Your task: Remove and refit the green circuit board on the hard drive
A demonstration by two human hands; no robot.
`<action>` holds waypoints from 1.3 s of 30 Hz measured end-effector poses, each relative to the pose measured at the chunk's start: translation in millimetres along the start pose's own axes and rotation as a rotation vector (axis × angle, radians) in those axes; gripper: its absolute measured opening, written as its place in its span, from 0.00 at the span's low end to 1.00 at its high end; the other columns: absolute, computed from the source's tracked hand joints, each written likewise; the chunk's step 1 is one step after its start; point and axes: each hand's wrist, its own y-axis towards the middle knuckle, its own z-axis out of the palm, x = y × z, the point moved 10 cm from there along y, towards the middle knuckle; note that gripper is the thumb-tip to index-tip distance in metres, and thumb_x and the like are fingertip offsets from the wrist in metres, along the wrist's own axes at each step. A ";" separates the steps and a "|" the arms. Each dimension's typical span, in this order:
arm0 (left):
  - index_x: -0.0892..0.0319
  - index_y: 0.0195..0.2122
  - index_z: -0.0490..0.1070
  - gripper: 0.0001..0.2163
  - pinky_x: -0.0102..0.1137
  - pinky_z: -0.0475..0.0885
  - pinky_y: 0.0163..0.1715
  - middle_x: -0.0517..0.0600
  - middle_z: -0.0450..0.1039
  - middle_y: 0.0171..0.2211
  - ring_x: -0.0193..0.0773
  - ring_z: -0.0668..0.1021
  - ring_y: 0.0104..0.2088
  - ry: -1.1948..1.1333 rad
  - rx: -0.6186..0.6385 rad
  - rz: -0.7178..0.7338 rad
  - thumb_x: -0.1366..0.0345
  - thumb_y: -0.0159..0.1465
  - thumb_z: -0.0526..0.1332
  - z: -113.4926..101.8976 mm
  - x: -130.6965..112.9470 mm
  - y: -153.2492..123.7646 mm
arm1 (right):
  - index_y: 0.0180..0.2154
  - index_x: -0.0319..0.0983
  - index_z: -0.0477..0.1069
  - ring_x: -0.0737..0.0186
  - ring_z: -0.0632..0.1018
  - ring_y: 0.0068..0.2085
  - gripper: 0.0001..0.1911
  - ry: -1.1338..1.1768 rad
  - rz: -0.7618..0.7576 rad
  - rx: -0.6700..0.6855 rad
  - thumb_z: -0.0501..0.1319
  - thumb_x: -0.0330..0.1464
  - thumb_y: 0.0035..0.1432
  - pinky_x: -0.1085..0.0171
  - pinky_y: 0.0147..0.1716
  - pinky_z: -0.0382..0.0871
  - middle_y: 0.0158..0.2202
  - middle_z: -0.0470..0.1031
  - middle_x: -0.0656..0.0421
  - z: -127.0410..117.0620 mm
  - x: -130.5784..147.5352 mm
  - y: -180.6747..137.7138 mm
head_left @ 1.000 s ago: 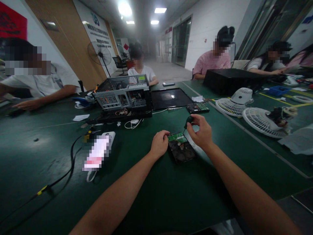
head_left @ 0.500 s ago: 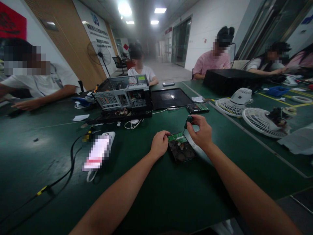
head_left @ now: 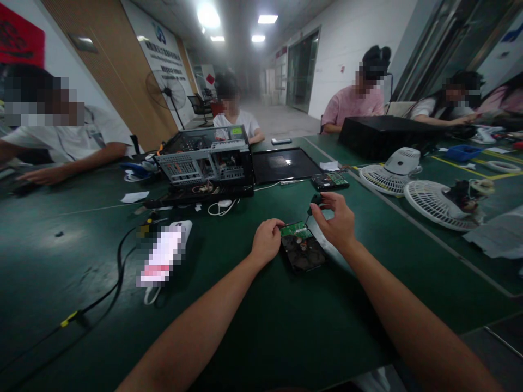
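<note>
A hard drive lies on the green table with its green circuit board facing up. My left hand is curled and pressed against the drive's left edge. My right hand is closed around the dark handle of a screwdriver, which stands upright with its tip on the drive's far end.
An open computer case and a black side panel lie beyond. A second drive sits nearby. Dismantled white fans lie to the right. A blurred phone with cable lies left. Other people sit around the table.
My right hand's fingers have shifted slightly on the screwdriver handle. The left hand and the drive have stayed where they were.
</note>
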 end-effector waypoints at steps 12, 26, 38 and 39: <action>0.56 0.43 0.77 0.14 0.37 0.72 0.50 0.49 0.79 0.43 0.42 0.78 0.46 0.007 0.003 0.001 0.76 0.67 0.54 1.0 2.1 0.9 | 0.51 0.42 0.69 0.61 0.80 0.34 0.19 -0.077 -0.030 -0.024 0.68 0.37 0.60 0.57 0.36 0.80 0.42 0.77 0.56 -3.6 1.9 1.3; 0.56 0.44 0.77 0.13 0.38 0.72 0.52 0.49 0.80 0.43 0.42 0.78 0.46 0.012 0.002 -0.004 0.76 0.67 0.55 2.5 3.8 0.9 | 0.50 0.43 0.68 0.62 0.78 0.32 0.18 -0.125 -0.040 -0.022 0.67 0.37 0.60 0.56 0.36 0.77 0.40 0.76 0.57 -4.2 4.0 1.8; 0.55 0.44 0.77 0.13 0.38 0.72 0.52 0.49 0.79 0.44 0.42 0.78 0.47 0.020 0.011 -0.020 0.75 0.68 0.55 2.5 3.9 0.8 | 0.50 0.43 0.69 0.61 0.78 0.34 0.17 -0.131 -0.056 -0.014 0.67 0.37 0.61 0.56 0.38 0.77 0.41 0.75 0.57 -3.7 3.7 2.4; 0.55 0.44 0.77 0.13 0.38 0.72 0.52 0.49 0.79 0.44 0.42 0.78 0.47 0.021 0.012 -0.025 0.75 0.68 0.55 2.6 4.1 0.8 | 0.50 0.43 0.69 0.60 0.78 0.34 0.17 -0.133 -0.061 -0.011 0.66 0.37 0.61 0.55 0.38 0.77 0.42 0.75 0.56 -3.8 4.4 2.6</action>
